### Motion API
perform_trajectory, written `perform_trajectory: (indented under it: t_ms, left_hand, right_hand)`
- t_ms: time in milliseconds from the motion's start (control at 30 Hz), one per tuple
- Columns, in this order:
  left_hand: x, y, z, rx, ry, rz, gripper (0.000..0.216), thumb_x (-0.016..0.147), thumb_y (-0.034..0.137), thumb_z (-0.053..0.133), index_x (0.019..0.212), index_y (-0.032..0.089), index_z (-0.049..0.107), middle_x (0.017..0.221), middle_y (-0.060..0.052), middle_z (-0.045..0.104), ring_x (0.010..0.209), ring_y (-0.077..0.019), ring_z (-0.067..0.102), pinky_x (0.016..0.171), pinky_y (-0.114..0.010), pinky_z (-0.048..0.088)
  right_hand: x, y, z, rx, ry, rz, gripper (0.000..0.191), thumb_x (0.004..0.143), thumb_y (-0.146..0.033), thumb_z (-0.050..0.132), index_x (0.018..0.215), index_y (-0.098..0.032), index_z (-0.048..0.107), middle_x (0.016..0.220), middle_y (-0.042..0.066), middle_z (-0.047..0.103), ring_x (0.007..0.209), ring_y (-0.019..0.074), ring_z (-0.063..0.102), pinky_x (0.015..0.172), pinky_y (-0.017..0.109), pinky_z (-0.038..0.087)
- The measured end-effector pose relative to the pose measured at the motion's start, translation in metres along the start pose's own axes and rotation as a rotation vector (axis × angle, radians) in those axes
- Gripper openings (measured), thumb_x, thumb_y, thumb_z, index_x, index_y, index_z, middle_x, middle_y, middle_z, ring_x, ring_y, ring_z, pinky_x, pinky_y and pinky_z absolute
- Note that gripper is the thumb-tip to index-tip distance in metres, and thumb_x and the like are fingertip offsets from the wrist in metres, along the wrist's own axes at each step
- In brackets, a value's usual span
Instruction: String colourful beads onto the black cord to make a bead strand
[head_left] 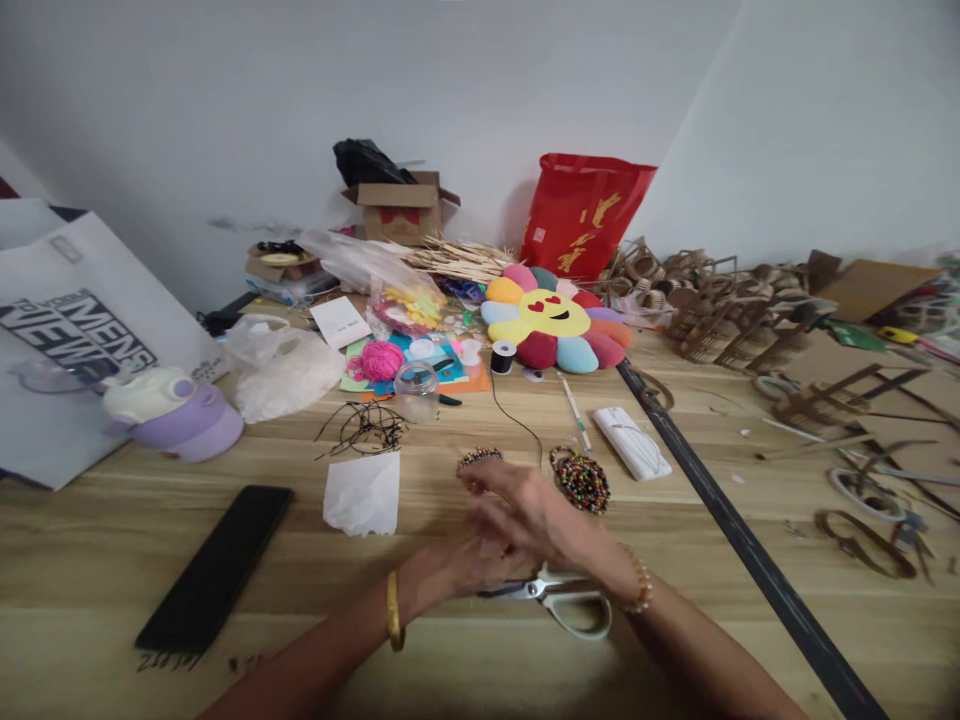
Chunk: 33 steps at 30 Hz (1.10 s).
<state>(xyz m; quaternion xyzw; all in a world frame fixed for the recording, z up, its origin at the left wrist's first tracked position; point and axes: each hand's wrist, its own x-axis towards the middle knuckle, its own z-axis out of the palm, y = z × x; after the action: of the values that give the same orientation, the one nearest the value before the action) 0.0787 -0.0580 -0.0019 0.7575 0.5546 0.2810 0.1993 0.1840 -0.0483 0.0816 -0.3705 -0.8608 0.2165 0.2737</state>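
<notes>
My right hand (529,510), with a bead bracelet on its wrist, crosses over my left hand (480,545), whose wrist wears a gold bangle. The right fingers are bent and closed together; anything between them is hidden. Most of the left fingers are covered and blurred. Just beyond the fingertips shows a strand of multicoloured beads (480,457); whether it is held I cannot tell. To its right lies a coiled pile of similar bead strings (583,482). White-handled scissors (577,610) rest under the hands' near side. A black thread spool (503,358) stands farther back, its thread trailing toward the hands.
A black phone (217,565), a white paper (362,494) and cut black cords (367,428) lie left. Behind are pink yarn (381,361), a clear jar (416,390) and a flower cushion (556,318). A white power bank (631,442) and small woven baskets (735,325) are right.
</notes>
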Motion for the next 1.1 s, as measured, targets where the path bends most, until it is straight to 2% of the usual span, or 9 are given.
perform_trajectory:
  t_ms: [67, 133, 267, 400, 500, 667, 800, 1000, 1100]
  left_hand:
    - [0.007, -0.017, -0.018, -0.091, -0.160, 0.184, 0.034, 0.084, 0.023, 0.051, 0.052, 0.019, 0.065, 0.051, 0.001, 0.063, 0.054, -0.0138, 0.057, 0.053, -0.018, 0.043]
    - [0.015, -0.033, -0.032, -0.226, -0.291, 0.268, 0.022, 0.081, 0.024, 0.057, 0.064, 0.017, 0.066, 0.062, 0.000, 0.066, 0.060, -0.0132, 0.058, 0.059, -0.019, 0.043]
    - [0.032, -0.053, -0.038, -0.470, -0.252, 0.076, 0.023, 0.082, 0.032, 0.054, 0.069, 0.014, 0.063, 0.062, 0.000, 0.061, 0.059, -0.0126, 0.054, 0.056, -0.021, 0.040]
    - [0.041, -0.063, -0.030, -0.706, -0.209, -0.096, 0.023, 0.077, 0.036, 0.057, 0.071, 0.014, 0.059, 0.057, 0.002, 0.054, 0.054, -0.0112, 0.050, 0.054, -0.021, 0.039]
    - [0.042, -0.068, -0.027, -0.882, -0.255, -0.176, 0.026, 0.071, 0.038, 0.065, 0.080, 0.014, 0.060, 0.061, 0.001, 0.058, 0.056, -0.0112, 0.052, 0.055, -0.022, 0.041]
    - [0.041, -0.074, -0.028, -1.064, -0.344, -0.207, 0.033, 0.062, 0.030, 0.075, 0.088, 0.014, 0.063, 0.077, -0.004, 0.067, 0.071, -0.0151, 0.060, 0.067, -0.026, 0.046]
    - [0.041, -0.076, -0.028, -1.071, -0.329, -0.245, 0.025, 0.059, 0.027, 0.076, 0.077, 0.014, 0.065, 0.071, -0.002, 0.067, 0.068, -0.0147, 0.059, 0.066, -0.026, 0.046]
    - [0.040, -0.076, -0.031, -1.008, -0.335, -0.190, 0.020, 0.069, 0.033, 0.069, 0.066, 0.014, 0.063, 0.061, -0.002, 0.064, 0.059, -0.0143, 0.057, 0.061, -0.026, 0.044]
    - [0.039, -0.075, -0.035, -0.986, -0.341, -0.168, 0.023, 0.071, 0.035, 0.067, 0.064, 0.014, 0.060, 0.059, -0.001, 0.061, 0.058, -0.0136, 0.056, 0.059, -0.025, 0.043]
  right_hand:
    - [-0.003, 0.017, -0.021, 0.116, 0.210, 0.117, 0.022, 0.095, -0.029, 0.044, 0.100, -0.017, 0.061, 0.087, 0.007, 0.069, 0.069, 0.0161, 0.067, 0.062, 0.027, 0.053]
    - [-0.009, 0.035, -0.038, 0.324, 0.314, 0.258, 0.022, 0.094, -0.033, 0.046, 0.099, -0.016, 0.058, 0.084, 0.006, 0.069, 0.050, 0.0112, 0.062, 0.047, 0.022, 0.048]
    - [-0.020, 0.058, -0.050, 0.645, 0.377, 0.391, 0.029, 0.086, -0.040, 0.058, 0.103, -0.018, 0.050, 0.085, 0.005, 0.070, 0.041, 0.0084, 0.058, 0.038, 0.019, 0.042]
    - [-0.018, 0.062, -0.027, 0.730, 0.283, 0.498, 0.040, 0.079, -0.043, 0.064, 0.106, -0.017, 0.051, 0.083, 0.006, 0.072, 0.037, 0.0074, 0.055, 0.032, 0.016, 0.035]
    - [-0.013, 0.062, 0.004, 0.788, 0.157, 0.508, 0.034, 0.079, -0.046, 0.063, 0.091, -0.015, 0.056, 0.076, 0.005, 0.071, 0.035, 0.0061, 0.053, 0.031, 0.015, 0.033]
    - [-0.009, 0.064, 0.045, 0.838, 0.160, 0.505, 0.036, 0.079, -0.051, 0.061, 0.079, -0.016, 0.055, 0.067, 0.001, 0.066, 0.032, 0.0039, 0.046, 0.030, 0.014, 0.029]
    - [-0.011, 0.065, 0.056, 0.850, 0.186, 0.515, 0.036, 0.080, -0.051, 0.060, 0.079, -0.016, 0.054, 0.065, 0.000, 0.065, 0.034, 0.0040, 0.045, 0.033, 0.015, 0.035]
    - [-0.013, 0.064, 0.066, 0.871, 0.164, 0.502, 0.036, 0.082, -0.050, 0.060, 0.079, -0.015, 0.054, 0.067, 0.002, 0.066, 0.035, 0.0042, 0.046, 0.034, 0.015, 0.037]
    - [-0.014, 0.064, 0.064, 0.868, 0.086, 0.494, 0.036, 0.082, -0.050, 0.059, 0.081, -0.014, 0.056, 0.069, 0.003, 0.066, 0.037, 0.0045, 0.048, 0.034, 0.015, 0.038]
